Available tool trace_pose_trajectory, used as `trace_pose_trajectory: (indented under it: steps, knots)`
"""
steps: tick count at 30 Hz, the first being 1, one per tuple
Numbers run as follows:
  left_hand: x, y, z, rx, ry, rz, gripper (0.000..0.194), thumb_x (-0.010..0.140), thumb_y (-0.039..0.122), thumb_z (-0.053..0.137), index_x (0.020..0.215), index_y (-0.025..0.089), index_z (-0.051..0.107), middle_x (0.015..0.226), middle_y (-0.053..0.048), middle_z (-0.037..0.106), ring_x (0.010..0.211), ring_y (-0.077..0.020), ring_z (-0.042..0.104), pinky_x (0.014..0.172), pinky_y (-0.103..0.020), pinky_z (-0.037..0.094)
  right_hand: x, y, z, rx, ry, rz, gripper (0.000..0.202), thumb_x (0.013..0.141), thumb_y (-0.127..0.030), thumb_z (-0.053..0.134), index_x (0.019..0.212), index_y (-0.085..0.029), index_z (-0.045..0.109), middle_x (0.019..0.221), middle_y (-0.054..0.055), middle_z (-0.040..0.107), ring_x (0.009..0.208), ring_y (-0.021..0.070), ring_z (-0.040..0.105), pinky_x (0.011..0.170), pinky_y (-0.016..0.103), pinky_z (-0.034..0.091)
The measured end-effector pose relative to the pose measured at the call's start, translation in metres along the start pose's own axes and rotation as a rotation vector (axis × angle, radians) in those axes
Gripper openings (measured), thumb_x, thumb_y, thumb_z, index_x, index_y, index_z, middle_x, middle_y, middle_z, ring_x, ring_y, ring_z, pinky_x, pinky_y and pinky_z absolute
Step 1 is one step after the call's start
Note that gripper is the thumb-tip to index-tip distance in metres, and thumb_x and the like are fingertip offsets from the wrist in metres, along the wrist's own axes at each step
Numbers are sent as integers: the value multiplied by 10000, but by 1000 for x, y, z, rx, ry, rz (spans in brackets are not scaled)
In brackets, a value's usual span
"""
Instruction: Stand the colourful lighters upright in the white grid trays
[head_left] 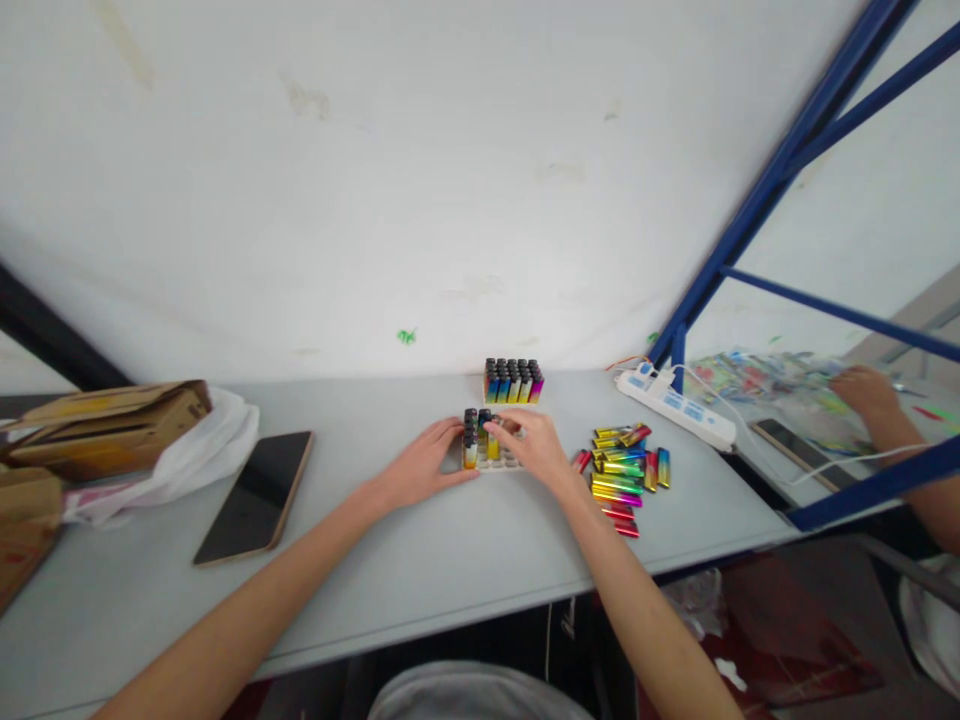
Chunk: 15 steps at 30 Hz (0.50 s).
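In the head view, a pale tray with round holes (pixel 491 465) stands in the middle of the table. A column of lighters (pixel 470 450) with black tops fills its left side. My left hand (pixel 427 465) grips the tray's left end, thumb along the front edge. My right hand (pixel 532 440) pinches a yellow lighter (pixel 493 449) upright at the tray; whether its base sits in a hole I cannot tell. To the right lies a loose pile of shiny coloured tubes (pixel 619 467), which look like lighter sleeves or bodies. Behind stands a second tray of upright lighters (pixel 514 382).
A phone (pixel 255 497) lies on the left, beside cardboard boxes (pixel 112 425) and a white plastic bag (pixel 217 440). At the right are a power strip (pixel 675 408) and a blue metal frame (pixel 750 215). Beyond it, another person's hand (pixel 866 390) shows over a neighbouring table.
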<state>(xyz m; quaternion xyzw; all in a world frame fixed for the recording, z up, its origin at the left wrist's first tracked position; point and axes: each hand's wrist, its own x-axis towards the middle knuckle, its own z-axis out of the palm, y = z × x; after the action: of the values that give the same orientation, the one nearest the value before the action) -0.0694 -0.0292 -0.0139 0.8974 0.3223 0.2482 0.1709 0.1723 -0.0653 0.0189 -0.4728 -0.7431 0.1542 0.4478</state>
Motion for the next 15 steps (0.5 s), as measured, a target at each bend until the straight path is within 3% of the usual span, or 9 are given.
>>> trace_pose_trajectory:
  steps: [3,7,11,15]
  knots:
    - [0,0,0,0,0,5,684,910,648,682,1405,188,574,1509,-171,570,1421,-356,529,1240,-537,403,-2,3,2,-31,-18,-9,304,1028,-448,609,1051,-185,759,803,43,748,681,186,661,709,307,521]
    - [1,2,-1,9,-3,-4,676,915,642,683,1404,189,574,1515,-164,566,1428,-348,524,1244,-519,399,-1,6,5,-109,-54,-79,264,1072,-356,538,1094,-169,724,952,90,770,829,215,709,799,321,532]
    - [1,3,-2,13,-10,-3,686,918,647,675,1415,187,564,1520,-163,562,1428,-343,525,1247,-512,396,3,3,8,-205,-157,-107,230,1079,-298,528,1063,-165,716,953,91,764,858,213,704,826,316,524]
    - [2,2,-2,27,-16,-12,713,909,658,675,1424,180,555,1511,-172,569,1422,-347,531,1248,-515,393,3,-1,-1,-366,-238,-62,266,1054,-345,590,941,-155,738,898,99,747,831,220,687,827,331,522]
